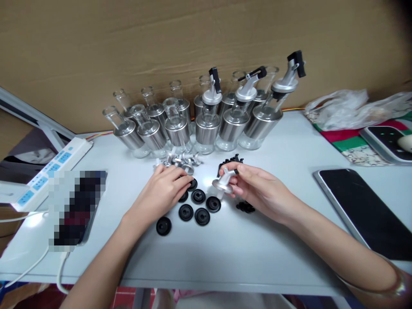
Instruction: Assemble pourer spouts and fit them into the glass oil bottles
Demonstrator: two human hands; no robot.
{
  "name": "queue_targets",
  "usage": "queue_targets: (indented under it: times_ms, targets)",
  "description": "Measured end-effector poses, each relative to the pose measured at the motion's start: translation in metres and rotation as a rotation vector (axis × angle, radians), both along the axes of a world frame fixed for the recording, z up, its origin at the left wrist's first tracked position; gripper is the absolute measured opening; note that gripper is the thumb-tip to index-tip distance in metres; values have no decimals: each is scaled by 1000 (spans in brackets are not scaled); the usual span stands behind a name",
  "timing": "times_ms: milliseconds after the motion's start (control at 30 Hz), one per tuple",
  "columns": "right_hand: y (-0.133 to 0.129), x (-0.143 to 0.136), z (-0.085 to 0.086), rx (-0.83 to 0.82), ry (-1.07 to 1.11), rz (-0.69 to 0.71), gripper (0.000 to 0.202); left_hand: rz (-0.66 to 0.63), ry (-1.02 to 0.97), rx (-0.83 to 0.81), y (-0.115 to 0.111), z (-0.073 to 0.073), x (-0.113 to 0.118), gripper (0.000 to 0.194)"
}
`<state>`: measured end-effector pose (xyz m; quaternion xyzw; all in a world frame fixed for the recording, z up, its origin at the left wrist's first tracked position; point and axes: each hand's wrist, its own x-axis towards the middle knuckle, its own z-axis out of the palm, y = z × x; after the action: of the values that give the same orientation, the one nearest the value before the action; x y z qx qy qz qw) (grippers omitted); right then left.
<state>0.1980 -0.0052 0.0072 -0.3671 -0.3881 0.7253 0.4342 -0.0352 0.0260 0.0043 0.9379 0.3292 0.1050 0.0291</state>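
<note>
My right hand [260,189] is closed around a silver pourer spout [222,185] with a black piece at its tip, held above the table. My left hand [165,186] is closed, its fingertips on a round black rubber stopper [192,185]. More such black stoppers [202,216] lie loose in front of my hands. Behind my left hand is a heap of silver pourer spouts [180,159]. Small black parts [234,159] are piled behind my right hand, and more black pieces [245,207] lie beneath it.
Glass bottles with metal sleeves [179,131] stand in rows at the back, three with pourers [246,90] fitted. On the left are a power strip [53,169] and a phone on a cable [80,210]. A large phone [363,206], plastic bag [341,107] and scale-like device [386,143] lie right.
</note>
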Motion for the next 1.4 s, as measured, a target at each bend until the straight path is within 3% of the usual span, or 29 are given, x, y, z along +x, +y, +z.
queue_targets:
  times_ms: [267, 567, 733, 867, 1133, 1400]
  targets:
    - [2, 1, -4, -32, 79, -58, 28, 2, -10, -53, -2, 3, 0, 15]
    - [3, 3, -4, -87, 125, -121, 27, -27, -42, 33, -4, 4, 1, 20]
    - [3, 2, -2, -89, 174, -154, 24, -15, -233, 56, -6, 7, 4, 11]
    - [3, 0, 0, -77, 238, -130, 20, -6, -415, 7, -11, 7, 8, 9]
    - [0, -3, -2, -63, 279, -68, 16, -86, -570, -67, -21, 2, 18, 10]
    - [0, -3, -7, -111, 332, 16, 18, -123, -621, 10, -22, -1, 20, 9]
